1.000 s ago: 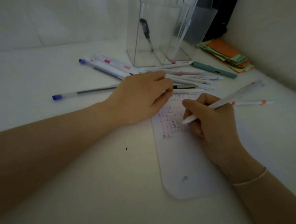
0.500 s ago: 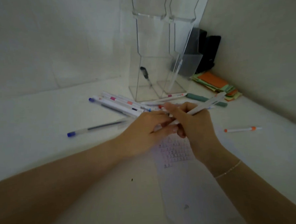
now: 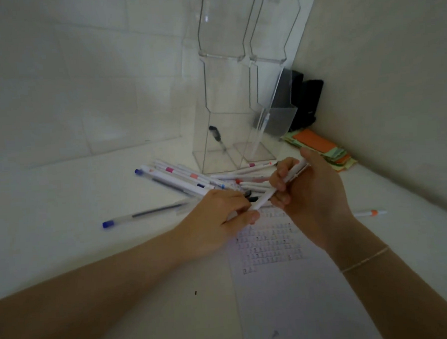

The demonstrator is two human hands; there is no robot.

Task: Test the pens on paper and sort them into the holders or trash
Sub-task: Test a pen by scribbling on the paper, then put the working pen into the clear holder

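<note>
The white pen [image 3: 280, 189] sits lifted off the paper [image 3: 296, 290], slanting up and to the right, gripped in the right hand [image 3: 312, 198] with the fingers [image 3: 282, 171] curled round its barrel. Its lower end points at the left hand [image 3: 219, 216], whose fingers are bent and pinched together right at that end; whether they hold a cap or the tip itself I cannot tell, since it is too small and dim to make out.

Below both hands the paper carries rows of small scribbled marks across its upper part, so testing looks well under way. My guess is this pen has just had its trial and is being capped or closed before sorting.

Behind the hands lies the heap of untested pens [image 3: 197, 181] on the worktop [image 3: 63, 203], with a blue-capped pen [image 3: 142, 215] lying apart to the left and an orange-banded pen [image 3: 369, 213] apart to the right. Further back stand the clear holders [image 3: 229, 104], each with one pen inside.

The next move probably calls for lifting the pen well up and over a tall holder's open top, then dropping it in end first, without knocking the light acrylic.
</note>
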